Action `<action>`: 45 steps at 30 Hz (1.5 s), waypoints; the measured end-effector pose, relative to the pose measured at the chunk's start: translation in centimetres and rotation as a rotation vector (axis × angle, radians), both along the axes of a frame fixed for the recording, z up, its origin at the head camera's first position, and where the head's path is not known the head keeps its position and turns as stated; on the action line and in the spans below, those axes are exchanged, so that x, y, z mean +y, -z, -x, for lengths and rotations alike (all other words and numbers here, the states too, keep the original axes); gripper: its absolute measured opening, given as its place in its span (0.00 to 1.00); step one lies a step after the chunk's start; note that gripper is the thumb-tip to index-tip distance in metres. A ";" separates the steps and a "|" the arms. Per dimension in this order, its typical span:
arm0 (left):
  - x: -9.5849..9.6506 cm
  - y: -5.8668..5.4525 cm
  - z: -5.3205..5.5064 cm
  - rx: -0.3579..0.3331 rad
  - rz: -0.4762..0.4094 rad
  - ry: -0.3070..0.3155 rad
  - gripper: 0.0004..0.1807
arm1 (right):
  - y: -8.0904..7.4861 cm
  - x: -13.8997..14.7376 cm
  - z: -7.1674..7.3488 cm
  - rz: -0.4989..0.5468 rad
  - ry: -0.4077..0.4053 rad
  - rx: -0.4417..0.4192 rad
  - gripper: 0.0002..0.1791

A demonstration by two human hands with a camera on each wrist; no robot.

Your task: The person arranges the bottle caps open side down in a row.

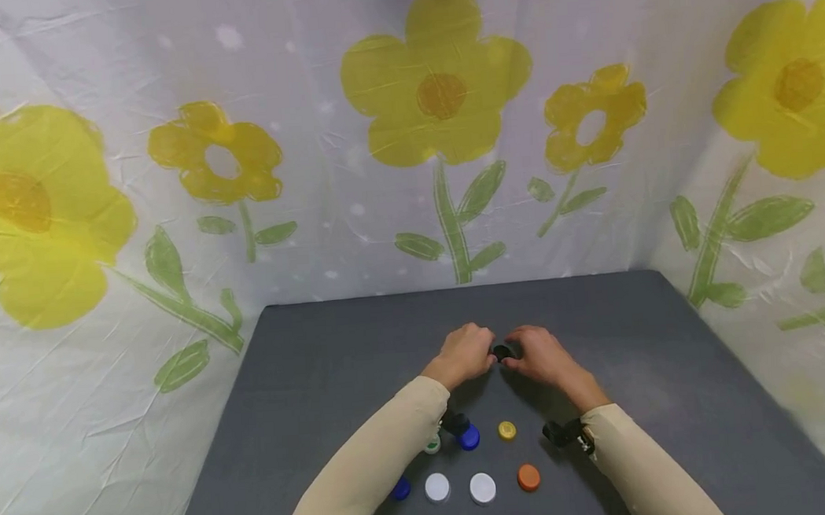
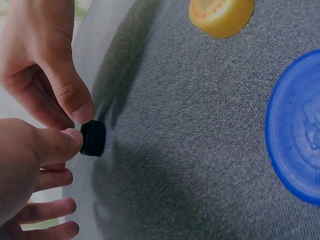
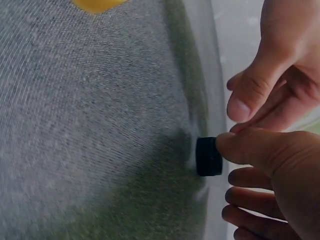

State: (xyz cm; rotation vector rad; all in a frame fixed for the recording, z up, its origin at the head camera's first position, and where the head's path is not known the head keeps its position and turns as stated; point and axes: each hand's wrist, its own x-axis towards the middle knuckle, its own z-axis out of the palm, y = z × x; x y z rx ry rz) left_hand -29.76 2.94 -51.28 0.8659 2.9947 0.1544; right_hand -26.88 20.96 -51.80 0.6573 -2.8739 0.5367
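A small black bottle cap point(image 1: 505, 352) is held up between both hands over the far half of the dark grey table. My left hand point(image 1: 465, 352) grips it from the left, thumb tip laid on its edge in the left wrist view, where the black cap point(image 2: 94, 138) shows side-on. From the other side my right hand point(image 1: 542, 355) holds it, with the thumb on the black cap point(image 3: 209, 156) in the right wrist view. The other fingers of both hands are partly hidden behind. Nearest to the hands on the table lie a yellow cap point(image 1: 507, 430) and a blue cap point(image 1: 469, 437).
Closer to me lie two white caps, one on the left point(image 1: 437, 487) and one on the right point(image 1: 482, 488), plus an orange cap point(image 1: 528, 477). By my left sleeve are another blue cap point(image 1: 401, 488) and a green-and-white cap point(image 1: 433, 444). A flowered curtain point(image 1: 333, 239) surrounds the table.
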 end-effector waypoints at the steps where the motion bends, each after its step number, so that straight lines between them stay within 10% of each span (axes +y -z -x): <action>1: 0.1 0.1 0.1 -0.002 0.002 -0.007 0.17 | 0.1 0.0 0.1 0.003 -0.001 0.004 0.21; 19: 0.3 2.3 0.1 0.050 -0.042 -0.025 0.10 | 1.9 -0.3 -0.1 0.043 0.011 0.034 0.14; 45: -0.8 -3.9 -4.3 0.218 -0.004 0.061 0.10 | -2.8 -0.4 -4.6 0.153 -0.006 0.169 0.16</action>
